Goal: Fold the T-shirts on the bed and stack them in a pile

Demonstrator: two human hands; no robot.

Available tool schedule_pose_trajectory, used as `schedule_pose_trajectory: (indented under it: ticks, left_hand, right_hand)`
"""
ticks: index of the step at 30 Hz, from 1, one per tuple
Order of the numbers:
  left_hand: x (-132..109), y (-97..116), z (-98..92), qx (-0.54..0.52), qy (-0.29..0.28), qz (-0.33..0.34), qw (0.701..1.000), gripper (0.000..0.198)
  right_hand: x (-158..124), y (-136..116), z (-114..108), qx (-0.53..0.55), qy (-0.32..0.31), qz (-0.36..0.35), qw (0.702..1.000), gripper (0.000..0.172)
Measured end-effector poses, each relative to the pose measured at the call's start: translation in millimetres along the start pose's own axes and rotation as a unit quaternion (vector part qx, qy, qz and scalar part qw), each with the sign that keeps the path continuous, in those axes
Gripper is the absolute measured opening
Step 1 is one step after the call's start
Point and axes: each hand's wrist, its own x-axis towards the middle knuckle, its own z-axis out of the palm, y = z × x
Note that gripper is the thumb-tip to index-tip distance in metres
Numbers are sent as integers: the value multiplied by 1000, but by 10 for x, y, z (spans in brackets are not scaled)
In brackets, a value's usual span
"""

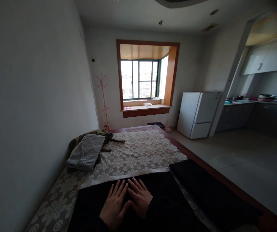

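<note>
Right now both hands lie flat, fingers spread, side by side on a black cloth spread over the bed's flowered cover: left hand touching right hand. Folded grey clothes sit farther up by the wall.

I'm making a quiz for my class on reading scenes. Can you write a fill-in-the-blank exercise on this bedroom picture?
1. Both hands, the left hand and the right hand, lie flat on a ____ cloth.
2. The folded grey garment lies on the bed near the ____ wall.
3. The white fridge stands to the ____ of the window.

Missing words: black; left; right
</note>
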Motion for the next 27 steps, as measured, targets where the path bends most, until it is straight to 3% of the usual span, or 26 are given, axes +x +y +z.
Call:
schedule_pose_trajectory:
  ticks: [27]
  left_hand:
    - [-24,-24,32,0,-9,0,1000,69]
  right_hand:
    - [-9,-13,-27,-6,-3,-1,1000,70]
